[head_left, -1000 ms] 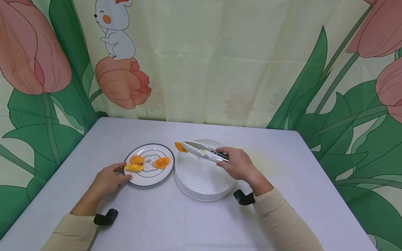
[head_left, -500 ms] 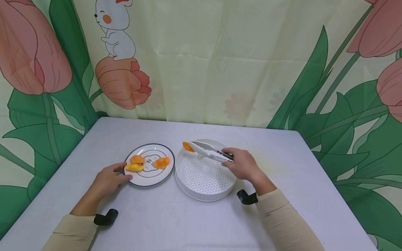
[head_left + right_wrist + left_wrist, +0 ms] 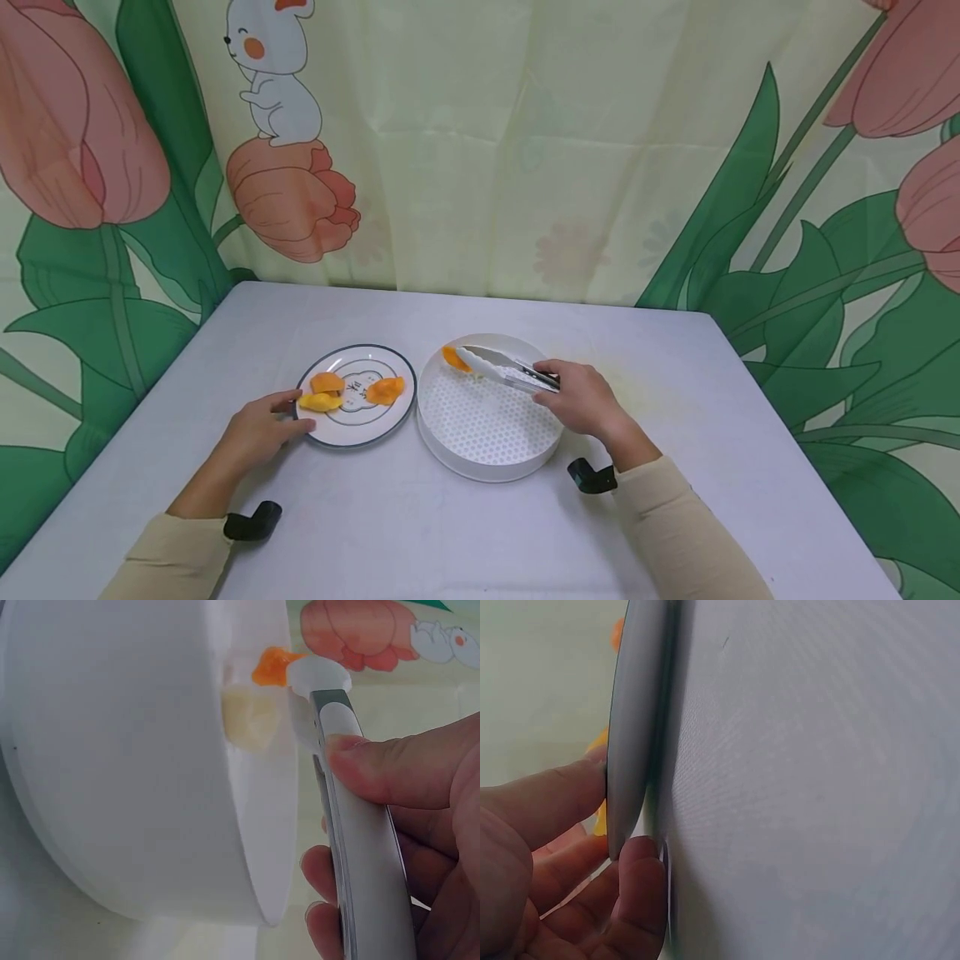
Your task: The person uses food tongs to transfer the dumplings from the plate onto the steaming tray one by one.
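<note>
My left hand (image 3: 258,429) holds the near-left rim of a white plate (image 3: 356,432) with a dark edge line. In the left wrist view, the thumb lies over the rim and fingers reach beneath it. Orange peel-like pieces (image 3: 386,390) and a yellow piece (image 3: 320,402) lie on this plate. My right hand (image 3: 581,396) grips metal tongs (image 3: 498,367) with white tips. Between those tips is an orange piece (image 3: 452,358), just inside the far-left wall of a round white tray (image 3: 491,472); whether it touches the bottom I cannot tell.
The tray has a perforated-looking bottom and stands right beside the plate. A pale yellow lump (image 3: 251,718) shows within the tray in the right wrist view. White cloth covers the table (image 3: 375,525), and a printed curtain (image 3: 465,167) hangs behind it.
The tongs with the orange piece have moved right and down, from over the tray's far-left rim to just inside it. My left hand and the plate have stayed put.
</note>
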`<state>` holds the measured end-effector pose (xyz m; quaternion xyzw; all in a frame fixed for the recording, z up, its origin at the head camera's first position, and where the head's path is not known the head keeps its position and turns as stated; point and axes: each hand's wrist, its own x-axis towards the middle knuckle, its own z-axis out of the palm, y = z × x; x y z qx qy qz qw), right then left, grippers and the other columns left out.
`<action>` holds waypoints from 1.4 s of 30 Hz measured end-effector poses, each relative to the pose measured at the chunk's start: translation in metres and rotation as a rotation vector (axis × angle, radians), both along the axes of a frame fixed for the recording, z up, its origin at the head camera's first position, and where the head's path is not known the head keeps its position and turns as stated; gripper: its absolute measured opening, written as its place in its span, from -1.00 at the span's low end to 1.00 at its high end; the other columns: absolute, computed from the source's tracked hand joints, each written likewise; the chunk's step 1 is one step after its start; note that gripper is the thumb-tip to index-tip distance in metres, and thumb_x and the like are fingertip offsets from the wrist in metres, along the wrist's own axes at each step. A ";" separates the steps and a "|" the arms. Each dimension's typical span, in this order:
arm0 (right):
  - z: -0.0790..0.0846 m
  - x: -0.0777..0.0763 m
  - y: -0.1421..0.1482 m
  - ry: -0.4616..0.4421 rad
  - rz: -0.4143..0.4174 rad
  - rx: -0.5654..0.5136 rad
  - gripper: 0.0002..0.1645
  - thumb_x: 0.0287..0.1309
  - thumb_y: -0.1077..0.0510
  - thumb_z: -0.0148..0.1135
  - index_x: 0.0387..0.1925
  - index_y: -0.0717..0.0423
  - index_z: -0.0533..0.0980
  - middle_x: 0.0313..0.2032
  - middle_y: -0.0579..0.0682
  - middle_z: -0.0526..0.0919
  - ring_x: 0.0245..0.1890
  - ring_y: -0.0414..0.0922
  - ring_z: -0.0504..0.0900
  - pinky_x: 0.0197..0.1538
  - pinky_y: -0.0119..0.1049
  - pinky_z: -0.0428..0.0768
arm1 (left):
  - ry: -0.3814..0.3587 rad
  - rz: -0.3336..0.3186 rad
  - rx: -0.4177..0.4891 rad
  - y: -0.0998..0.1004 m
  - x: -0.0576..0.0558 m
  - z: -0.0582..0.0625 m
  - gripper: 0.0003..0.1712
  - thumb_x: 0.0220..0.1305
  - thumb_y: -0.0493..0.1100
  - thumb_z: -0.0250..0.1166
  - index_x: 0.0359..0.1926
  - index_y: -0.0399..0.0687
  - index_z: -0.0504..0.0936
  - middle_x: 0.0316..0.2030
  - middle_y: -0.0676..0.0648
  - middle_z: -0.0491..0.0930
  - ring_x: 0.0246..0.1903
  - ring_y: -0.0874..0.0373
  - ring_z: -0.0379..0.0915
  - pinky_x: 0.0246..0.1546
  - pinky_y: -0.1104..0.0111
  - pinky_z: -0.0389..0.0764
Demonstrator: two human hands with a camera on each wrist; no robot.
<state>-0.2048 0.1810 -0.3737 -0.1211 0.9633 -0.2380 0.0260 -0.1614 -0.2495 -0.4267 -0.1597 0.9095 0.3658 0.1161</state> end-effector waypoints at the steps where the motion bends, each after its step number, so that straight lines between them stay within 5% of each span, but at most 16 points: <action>1: 0.000 0.000 0.000 -0.004 -0.004 0.003 -0.44 0.20 0.13 0.37 0.23 0.14 0.55 0.09 0.14 0.65 -0.05 0.06 0.59 -0.03 -0.02 0.57 | 0.001 0.000 -0.002 0.000 0.000 0.000 -0.10 0.27 0.02 0.38 0.48 -0.27 0.21 0.35 -0.51 0.19 0.32 -0.47 0.05 0.24 -0.26 0.31; 24: -0.005 0.000 -0.006 -0.068 -0.006 0.036 -0.44 0.21 0.11 0.36 0.25 0.10 0.55 0.13 0.12 0.63 -0.06 0.05 0.57 -0.11 -0.10 0.56 | 0.009 0.001 0.003 0.000 0.000 0.000 -0.09 0.27 0.02 0.39 0.48 -0.27 0.21 0.35 -0.51 0.21 0.32 -0.46 0.05 0.24 -0.26 0.30; 42: -0.001 0.000 -0.009 -0.033 -0.036 -0.008 -0.35 0.19 0.08 0.37 0.31 0.10 0.48 0.16 0.15 0.60 -0.04 0.07 0.57 -0.03 -0.01 0.58 | 0.006 0.003 -0.002 0.000 0.000 0.001 -0.10 0.28 0.03 0.38 0.48 -0.26 0.21 0.35 -0.51 0.19 0.33 -0.47 0.03 0.24 -0.27 0.29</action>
